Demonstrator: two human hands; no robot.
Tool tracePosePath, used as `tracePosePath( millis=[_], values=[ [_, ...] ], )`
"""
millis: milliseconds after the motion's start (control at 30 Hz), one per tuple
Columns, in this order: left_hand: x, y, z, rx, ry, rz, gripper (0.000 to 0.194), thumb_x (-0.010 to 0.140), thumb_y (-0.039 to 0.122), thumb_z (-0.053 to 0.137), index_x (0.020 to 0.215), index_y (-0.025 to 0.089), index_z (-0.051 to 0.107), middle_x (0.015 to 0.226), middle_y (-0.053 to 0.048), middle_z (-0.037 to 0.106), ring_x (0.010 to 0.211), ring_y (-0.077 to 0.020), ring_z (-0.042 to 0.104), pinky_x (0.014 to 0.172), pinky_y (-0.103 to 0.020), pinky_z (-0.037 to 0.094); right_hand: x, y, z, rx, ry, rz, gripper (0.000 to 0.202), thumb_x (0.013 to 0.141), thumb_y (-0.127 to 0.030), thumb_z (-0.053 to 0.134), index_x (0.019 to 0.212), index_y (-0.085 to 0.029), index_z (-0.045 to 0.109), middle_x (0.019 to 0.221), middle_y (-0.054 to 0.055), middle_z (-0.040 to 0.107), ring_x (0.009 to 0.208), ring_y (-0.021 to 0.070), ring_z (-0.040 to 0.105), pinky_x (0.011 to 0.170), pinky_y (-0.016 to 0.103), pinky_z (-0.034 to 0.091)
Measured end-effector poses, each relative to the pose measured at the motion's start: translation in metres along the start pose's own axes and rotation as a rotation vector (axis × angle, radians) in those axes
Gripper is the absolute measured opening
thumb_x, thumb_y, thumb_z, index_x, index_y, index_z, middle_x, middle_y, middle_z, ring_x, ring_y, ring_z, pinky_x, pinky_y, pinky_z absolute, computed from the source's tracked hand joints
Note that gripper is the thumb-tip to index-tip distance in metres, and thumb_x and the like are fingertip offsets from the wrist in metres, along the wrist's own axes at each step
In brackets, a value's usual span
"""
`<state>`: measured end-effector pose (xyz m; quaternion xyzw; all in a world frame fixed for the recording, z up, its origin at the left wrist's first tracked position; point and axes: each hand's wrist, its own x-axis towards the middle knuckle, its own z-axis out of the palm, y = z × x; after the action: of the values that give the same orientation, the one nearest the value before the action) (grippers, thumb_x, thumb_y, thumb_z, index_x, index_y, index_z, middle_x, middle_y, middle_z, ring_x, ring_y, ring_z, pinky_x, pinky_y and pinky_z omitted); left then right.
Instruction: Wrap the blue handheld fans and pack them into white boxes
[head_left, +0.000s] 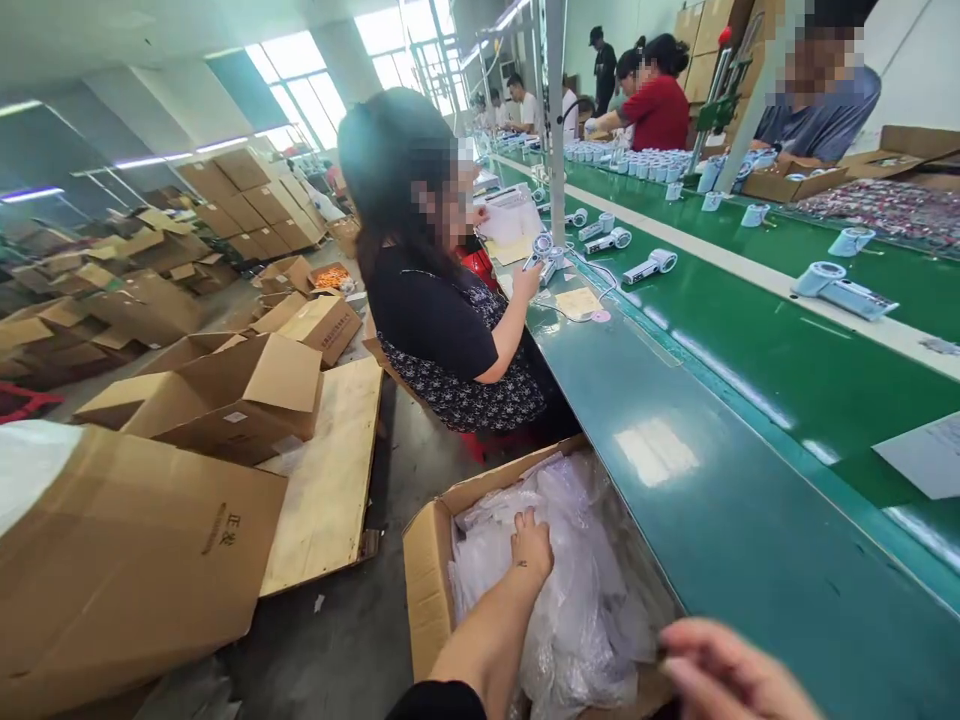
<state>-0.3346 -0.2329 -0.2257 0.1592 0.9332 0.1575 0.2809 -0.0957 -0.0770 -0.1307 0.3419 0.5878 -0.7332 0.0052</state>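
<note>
My left hand (pixel 531 545) is buried fingers-down in slippery plastic bags (pixel 577 590) at bottom centre, grip hidden, my right hand (pixel 731 672) loose and empty, so extra bags could drag out of the cardboard box (pixel 427 580).

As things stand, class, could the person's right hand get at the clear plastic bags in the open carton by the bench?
Probably yes. The right hand hovers at the edge of the carton, whose top is open, and nothing lies between it and the plastic bags; the left hand is already among them.
</note>
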Motion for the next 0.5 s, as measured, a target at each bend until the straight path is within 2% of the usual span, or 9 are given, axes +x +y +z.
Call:
tracePosePath(
  millis=[33,67,100,167,233,300,367,433,500],
  values=[
    [-0.006,-0.002,-0.003,-0.004,-0.02,0.06,0.016,0.071,0.01,0.057,0.086,0.015,0.061,0.131,-0.015,0.047,0.129,-0.0333,0.032,0.097,-0.044,0.033,0.008,0.019,0.031,-0.068,-0.143,0.021,0.035,0.065,-0.049,0.068,0.086,-0.021,0.069,0.075,0.01,0.069,0.066,0.0238,0.064,0.063,0.035,0.052],
    [-0.014,-0.005,-0.007,-0.015,-0.045,0.121,0.013,0.074,0.01,0.053,0.084,0.016,0.061,0.118,-0.012,0.056,0.122,-0.028,0.042,0.095,-0.039,0.035,0.019,0.033,0.056,-0.111,-0.124,-0.023,0.039,0.063,-0.049,0.068,0.089,-0.02,0.068,0.086,0.012,0.069,0.077,0.0266,0.065,0.074,0.038,0.052],
    [-0.023,-0.007,-0.013,-0.032,-0.072,0.177,0.012,0.077,0.011,0.051,0.083,0.016,0.06,0.105,-0.009,0.062,0.111,-0.0233,0.051,0.092,-0.034,0.038,0.032,0.044,0.075,-0.141,-0.02,-0.059,0.048,0.062,-0.05,0.067,0.098,-0.019,0.067,0.102,0.015,0.068,0.094,0.0304,0.063,0.085,0.042,0.049],
    [-0.046,-0.009,-0.026,-0.072,-0.108,0.265,0.012,0.082,0.017,0.046,0.085,0.017,0.058,0.088,-0.005,0.064,0.09,-0.0171,0.058,0.082,-0.028,0.041,0.059,0.051,0.098,-0.17,0.031,-0.152,0.064,0.064,-0.047,0.064,0.12,-0.016,0.058,0.134,0.016,0.05,0.126,0.0317,0.043,0.105,0.045,0.034],
    [-0.068,-0.008,-0.038,-0.131,-0.078,0.35,0.014,0.085,0.022,0.043,0.085,0.017,0.056,0.082,-0.003,0.063,0.08,-0.0149,0.057,0.075,-0.025,0.041,0.075,0.048,0.108,-0.182,-0.134,-0.18,0.072,0.068,-0.043,0.063,0.132,-0.016,0.047,0.144,0.015,0.039,0.135,0.0273,0.031,0.112,0.043,0.022],
    [-0.085,-0.005,-0.045,-0.203,0.016,0.413,0.016,0.086,0.026,0.041,0.08,0.017,0.054,0.077,-0.003,0.06,0.074,-0.0145,0.054,0.069,-0.025,0.04,0.074,0.041,0.115,-0.18,-0.326,-0.176,0.084,0.066,-0.041,0.069,0.139,-0.015,0.038,0.147,0.014,0.034,0.137,0.0254,0.027,0.113,0.042,0.018],
    [-0.094,-0.001,-0.048,-0.298,0.11,0.41,0.018,0.085,0.029,0.042,0.074,0.017,0.051,0.07,-0.002,0.056,0.066,-0.0139,0.051,0.063,-0.025,0.038,0.061,0.04,0.123,-0.163,-0.359,-0.215,0.094,0.06,-0.04,0.075,0.141,-0.015,0.034,0.148,0.015,0.031,0.138,0.026,0.026,0.113,0.04,0.019],
    [-0.094,0.001,-0.05,-0.413,0.173,0.353,0.021,0.085,0.033,0.044,0.072,0.017,0.049,0.065,0.0,0.052,0.062,-0.0129,0.048,0.06,-0.024,0.037,0.046,0.045,0.128,-0.139,-0.225,-0.26,0.074,0.066,-0.044,0.071,0.131,-0.014,0.049,0.134,0.014,0.05,0.126,0.0269,0.043,0.107,0.038,0.031],
    [-0.087,0.001,-0.057,-0.559,0.273,0.266,0.026,0.084,0.041,0.046,0.073,0.017,0.049,0.063,0.001,0.048,0.06,-0.0124,0.046,0.058,-0.023,0.037,0.037,0.053,0.127,-0.068,-0.008,-0.22,0.048,0.077,-0.053,0.057,0.103,-0.014,0.064,0.095,0.009,0.067,0.09,0.0235,0.061,0.084,0.033,0.047]
  ],
)
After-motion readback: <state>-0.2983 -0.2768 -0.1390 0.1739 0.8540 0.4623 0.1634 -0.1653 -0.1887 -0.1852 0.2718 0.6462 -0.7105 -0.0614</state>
